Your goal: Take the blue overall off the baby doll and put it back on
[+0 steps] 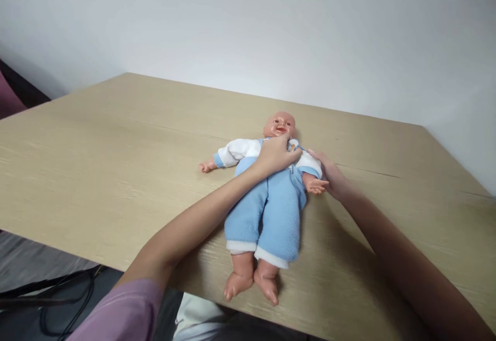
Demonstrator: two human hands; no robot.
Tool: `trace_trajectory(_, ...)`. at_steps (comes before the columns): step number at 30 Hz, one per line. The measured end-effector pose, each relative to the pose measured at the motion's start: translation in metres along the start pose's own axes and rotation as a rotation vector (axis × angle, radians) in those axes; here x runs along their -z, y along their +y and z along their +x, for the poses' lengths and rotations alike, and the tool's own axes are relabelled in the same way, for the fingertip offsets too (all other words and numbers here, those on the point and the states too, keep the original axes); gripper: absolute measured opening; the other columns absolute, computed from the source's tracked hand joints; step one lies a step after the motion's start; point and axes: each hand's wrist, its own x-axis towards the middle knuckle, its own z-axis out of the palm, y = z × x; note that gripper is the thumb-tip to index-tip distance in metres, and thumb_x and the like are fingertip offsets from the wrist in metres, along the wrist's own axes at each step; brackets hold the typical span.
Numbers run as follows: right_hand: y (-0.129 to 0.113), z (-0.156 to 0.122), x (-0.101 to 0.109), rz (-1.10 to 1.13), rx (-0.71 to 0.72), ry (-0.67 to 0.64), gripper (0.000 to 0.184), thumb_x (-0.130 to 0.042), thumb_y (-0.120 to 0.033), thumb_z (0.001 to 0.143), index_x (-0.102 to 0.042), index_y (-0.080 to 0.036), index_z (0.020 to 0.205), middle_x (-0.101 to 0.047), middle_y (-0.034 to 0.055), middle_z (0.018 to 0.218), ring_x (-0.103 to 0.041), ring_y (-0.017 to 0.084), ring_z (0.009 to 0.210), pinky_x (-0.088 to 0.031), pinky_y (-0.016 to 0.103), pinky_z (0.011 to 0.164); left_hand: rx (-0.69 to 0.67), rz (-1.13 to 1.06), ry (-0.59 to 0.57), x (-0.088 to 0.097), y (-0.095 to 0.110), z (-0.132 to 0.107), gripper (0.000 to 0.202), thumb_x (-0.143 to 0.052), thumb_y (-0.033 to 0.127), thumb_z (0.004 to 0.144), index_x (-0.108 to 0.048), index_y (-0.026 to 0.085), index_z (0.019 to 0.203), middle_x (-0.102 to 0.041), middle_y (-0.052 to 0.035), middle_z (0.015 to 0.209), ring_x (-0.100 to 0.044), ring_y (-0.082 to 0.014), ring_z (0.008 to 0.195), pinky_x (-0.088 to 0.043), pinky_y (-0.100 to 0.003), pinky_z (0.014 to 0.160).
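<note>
A baby doll point(281, 212) lies on its back on the table, its bald head away from me and its bare feet towards me. It wears light blue fleece trousers with white cuffs and a white top with blue sleeve ends. Across its upper chest, just below the chin, my left hand point(274, 155) grips the front of the clothes at the collar; some fingertips are hidden. My right hand point(334, 176) rests along the outside of the doll's bent arm on the right, fingers stretched towards the shoulder and partly covered by the sleeve.
The wooden table point(116, 150) reaches back to a pale wall point(232, 31). Fine seams run across its top. Black cables point(87, 289) hang below the near left edge. Something pink and dark point(13, 93) stands beyond the far left edge.
</note>
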Motion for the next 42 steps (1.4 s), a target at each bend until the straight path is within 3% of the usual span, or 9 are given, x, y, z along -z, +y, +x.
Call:
trace_trajectory(3,-0.007,-0.029,0.019,0.024,-0.200,-0.093,0.073,-0.094,-0.069,0.073,-0.071,-0.033,0.134,-0.077,0.0090,0.137,-0.079,0.034,0.110,-0.070,0.040,0.072,-0.034,0.039,0.004,-0.002,0.001,-0.001,0.030,-0.065,0.049,0.104,-0.070,0.019,0.105,-0.084,-0.0096,0.105,-0.078,-0.0294,0.100,-0.046,-0.037,0.078)
trace_trajectory(6,-0.004,-0.046,0.041,-0.039,-0.317,-0.083,0.096,-0.097,-0.060,0.071,-0.058,-0.037,0.156,-0.079,0.0092,0.131,-0.080,0.030,0.089,-0.065,0.037,0.061,-0.043,0.075,-0.004,-0.002,0.003,-0.002,0.034,-0.064,0.052,0.106,-0.070,0.019,0.105,-0.085,-0.0104,0.107,-0.078,-0.0296,0.102,-0.047,-0.038,0.080)
trace_trajectory(11,0.009,-0.056,0.060,-0.115,-0.211,0.027,0.069,-0.091,-0.065,0.074,-0.079,-0.028,0.131,-0.082,0.0080,0.110,-0.076,0.027,0.081,-0.058,0.033,0.059,-0.058,0.121,-0.012,-0.001,0.006,-0.003,0.035,-0.062,0.052,0.109,-0.070,0.018,0.109,-0.085,-0.0112,0.109,-0.078,-0.0305,0.104,-0.048,-0.040,0.084)
trace_trajectory(16,0.015,-0.070,0.066,-0.292,-0.091,0.081,0.074,-0.096,-0.071,0.073,-0.078,-0.027,0.131,-0.083,0.0088,0.119,-0.072,0.023,0.074,-0.056,0.033,0.059,-0.060,0.121,-0.005,0.000,0.006,-0.004,0.033,-0.059,0.050,0.111,-0.070,0.019,0.108,-0.084,-0.0111,0.109,-0.077,-0.0297,0.105,-0.048,-0.039,0.086)
trace_trajectory(20,0.031,-0.073,0.090,-0.343,-0.005,0.121,0.066,-0.096,-0.071,0.075,-0.079,-0.025,0.118,-0.083,0.0098,0.106,-0.078,0.030,0.088,-0.067,0.042,0.077,-0.063,0.131,-0.013,0.001,0.006,-0.005,0.032,-0.060,0.049,0.111,-0.070,0.019,0.109,-0.084,-0.0122,0.111,-0.077,-0.0306,0.108,-0.048,-0.039,0.088)
trace_trajectory(24,0.044,-0.069,0.109,-0.323,0.046,0.145,0.069,-0.097,-0.069,0.075,-0.075,-0.025,0.123,-0.082,0.0133,0.124,-0.080,0.037,0.111,-0.068,0.053,0.098,-0.074,0.150,-0.025,0.001,0.008,-0.005,0.032,-0.059,0.048,0.111,-0.071,0.018,0.109,-0.084,-0.0137,0.112,-0.077,-0.0315,0.109,-0.048,-0.040,0.088)
trace_trajectory(30,0.041,-0.073,0.103,-0.434,0.092,0.121,0.069,-0.091,-0.071,0.083,-0.072,-0.026,0.131,-0.080,0.0132,0.130,-0.078,0.036,0.115,-0.065,0.055,0.103,-0.078,0.141,-0.021,0.000,0.004,-0.005,0.038,-0.059,0.051,0.111,-0.070,0.016,0.118,-0.083,-0.0161,0.117,-0.076,-0.0332,0.113,-0.049,-0.040,0.092)
trace_trajectory(36,0.038,-0.081,0.092,-0.558,0.197,0.147,0.087,-0.101,-0.067,0.070,-0.068,-0.024,0.138,-0.078,0.0154,0.133,-0.077,0.038,0.116,-0.063,0.056,0.105,-0.188,0.115,0.040,0.008,-0.006,-0.007,0.035,-0.058,0.047,0.111,-0.067,0.017,0.125,-0.080,-0.0156,0.119,-0.071,-0.0353,0.124,-0.047,-0.043,0.108)
trace_trajectory(42,0.041,-0.080,0.092,-0.649,0.299,0.169,0.072,-0.094,-0.060,0.081,-0.068,-0.025,0.138,-0.077,0.0149,0.136,-0.074,0.037,0.122,-0.061,0.053,0.105,-0.218,0.124,0.088,0.015,-0.015,-0.011,0.027,-0.057,0.043,0.111,-0.066,0.018,0.116,-0.078,-0.0160,0.124,-0.067,-0.0379,0.131,-0.042,-0.049,0.115)
